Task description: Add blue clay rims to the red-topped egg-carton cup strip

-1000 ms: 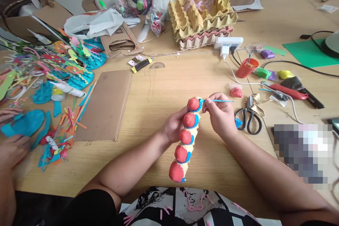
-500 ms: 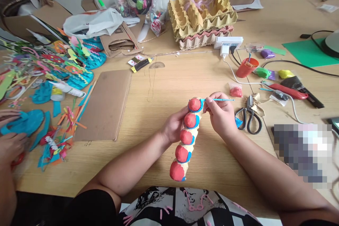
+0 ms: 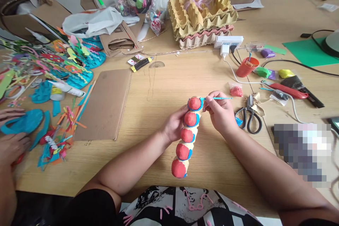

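My left hand [image 3: 175,124] is closed around the far part of an egg-carton strip [image 3: 189,147], holding it tilted above the table. Several red clay domes top the strip's bumps, with blue clay around parts of their bases. Between the thumb and fingers of my right hand [image 3: 219,112] is a thin blue stick-like tool [image 3: 221,98]. Its left tip touches or nearly touches the blue clay beside the farthest red dome. My left fingertips are hidden behind the strip.
Scissors [image 3: 249,114] and a packet of red clay [image 3: 235,90] lie to the right, near a red cup [image 3: 247,67]. A cardboard sheet [image 3: 104,104] lies left. Egg trays [image 3: 203,16] are stacked behind. Another person's hands [image 3: 14,144] hold a blue piece [image 3: 25,120] at far left.
The near end of the strip has shifted slightly up and to the right. The blue tool has tilted a little in my right hand. Both grips stay the same.
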### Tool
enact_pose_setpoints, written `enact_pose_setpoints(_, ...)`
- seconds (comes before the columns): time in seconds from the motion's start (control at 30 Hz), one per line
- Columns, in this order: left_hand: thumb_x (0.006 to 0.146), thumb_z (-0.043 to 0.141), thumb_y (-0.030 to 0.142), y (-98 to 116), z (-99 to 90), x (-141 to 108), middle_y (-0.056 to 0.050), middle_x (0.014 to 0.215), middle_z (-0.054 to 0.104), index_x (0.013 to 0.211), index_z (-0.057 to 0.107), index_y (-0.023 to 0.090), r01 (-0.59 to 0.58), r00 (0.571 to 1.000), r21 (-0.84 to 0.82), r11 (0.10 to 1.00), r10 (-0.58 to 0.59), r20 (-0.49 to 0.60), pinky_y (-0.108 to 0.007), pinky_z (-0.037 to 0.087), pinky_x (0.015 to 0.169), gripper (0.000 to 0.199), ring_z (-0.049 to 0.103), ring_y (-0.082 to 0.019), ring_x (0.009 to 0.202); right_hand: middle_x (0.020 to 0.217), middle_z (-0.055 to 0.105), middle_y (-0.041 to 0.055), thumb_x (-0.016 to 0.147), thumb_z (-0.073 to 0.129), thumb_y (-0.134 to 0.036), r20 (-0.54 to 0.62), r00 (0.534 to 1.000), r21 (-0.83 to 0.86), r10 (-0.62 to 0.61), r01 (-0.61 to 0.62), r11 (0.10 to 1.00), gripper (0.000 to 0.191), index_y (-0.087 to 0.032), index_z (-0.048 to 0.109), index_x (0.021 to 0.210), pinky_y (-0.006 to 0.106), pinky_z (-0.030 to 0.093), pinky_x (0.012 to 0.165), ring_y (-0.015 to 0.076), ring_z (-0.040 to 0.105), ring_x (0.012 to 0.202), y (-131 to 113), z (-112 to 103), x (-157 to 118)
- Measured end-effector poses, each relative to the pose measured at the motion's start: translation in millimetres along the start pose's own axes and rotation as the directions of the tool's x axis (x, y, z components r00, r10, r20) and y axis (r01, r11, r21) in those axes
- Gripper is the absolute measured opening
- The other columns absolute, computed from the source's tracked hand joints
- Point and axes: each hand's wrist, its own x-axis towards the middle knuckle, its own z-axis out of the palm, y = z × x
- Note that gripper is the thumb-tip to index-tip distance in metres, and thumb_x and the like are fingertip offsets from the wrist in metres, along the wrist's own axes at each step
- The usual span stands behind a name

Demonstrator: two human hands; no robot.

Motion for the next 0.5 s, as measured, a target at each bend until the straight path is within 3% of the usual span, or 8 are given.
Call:
enact_pose_setpoints(0.23,0.092,0.067,0.041,-1.4,-3.7,0.7,0.000,0.058,0.060,0.110,0.077,0.025,-0.025,1.000,0.016,1.000,0.025,-0.009,-0.028,0.039,0.051,0.026,0.052,-0.014,0.048,0.061,0.065,-0.0067,0.075,0.089,-0.050,-0.024,0.999,0.041,0.023,-0.022,0.999,0.039,-0.024,0.061,0.081,0.025,0.048,0.058,0.0097,0.057,0.055,-2.5,4.1,-1.2)
enact_pose_setpoints(0.5,0.091,0.069,0.044,-5.9,-4.9,2.9,-0.001,0.069,0.068,0.110,0.079,0.029,-0.114,0.993,0.086,0.990,0.114,0.004,-0.031,0.041,0.054,0.026,0.052,-0.013,0.051,0.058,0.064,-0.0062,0.066,0.094,-0.044,-0.004,0.977,0.112,0.214,-0.212,0.971,0.038,-0.023,0.063,0.074,0.022,0.045,0.054,0.0083,0.056,0.053,-9.5,3.5,1.8)
